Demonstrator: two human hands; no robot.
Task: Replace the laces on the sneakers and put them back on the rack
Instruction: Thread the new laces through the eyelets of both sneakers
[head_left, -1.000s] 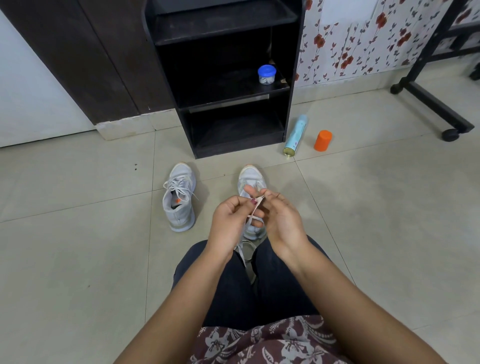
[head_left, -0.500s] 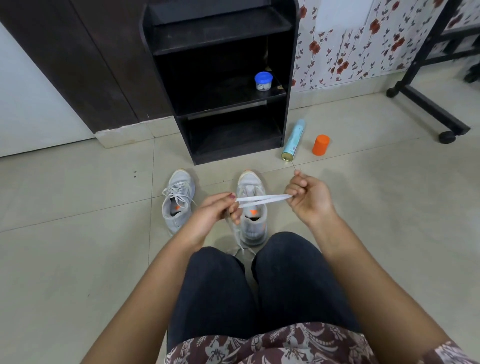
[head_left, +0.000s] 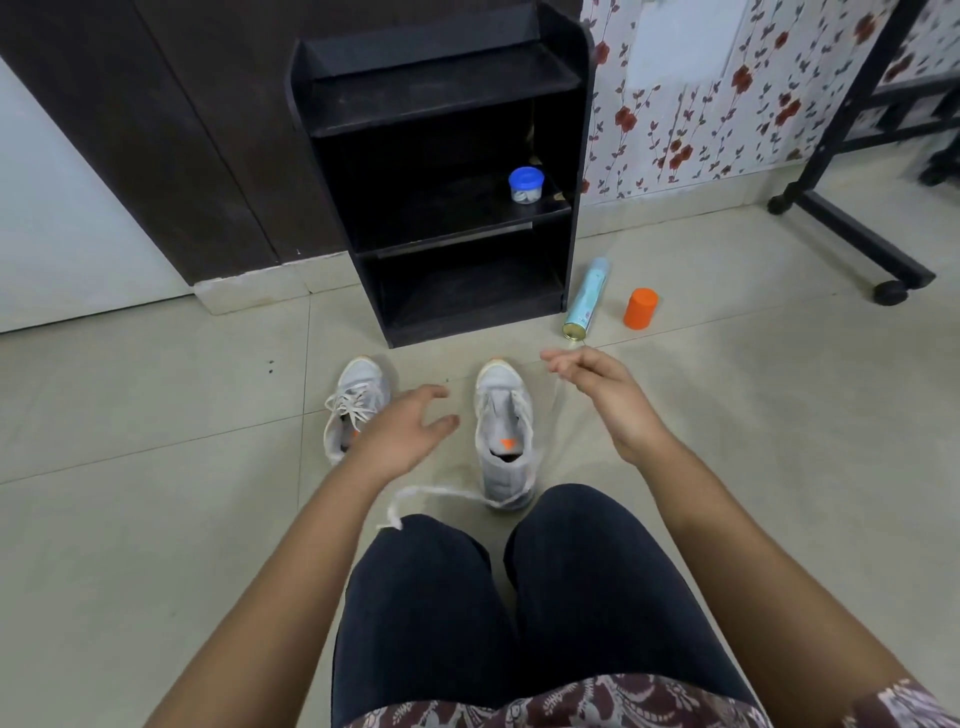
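Head view: on the tiled floor the black rack stood against the wall, with neither shoe on it yet. In front of it sat the laced sneaker and, just beside it, the unlaced sneaker with its tongue bare. Both were upright, toes toward the rack and heels toward the person, so their long axes ran straight away from the knees. The left hand hovered between them, fingers released and spread, holding nothing. The right hand hung above the unlaced toe with fingers loosely curled; a faint blurred strand showed under them, and I could not tell whether it was pinched. A lace lay crosswise from that sneaker's heel toward the left knee. Relacing looked to be the step in hand; next would likely come finding a lace end and feeding it through the lowest eyelets. A can, cap and jar sat apart.
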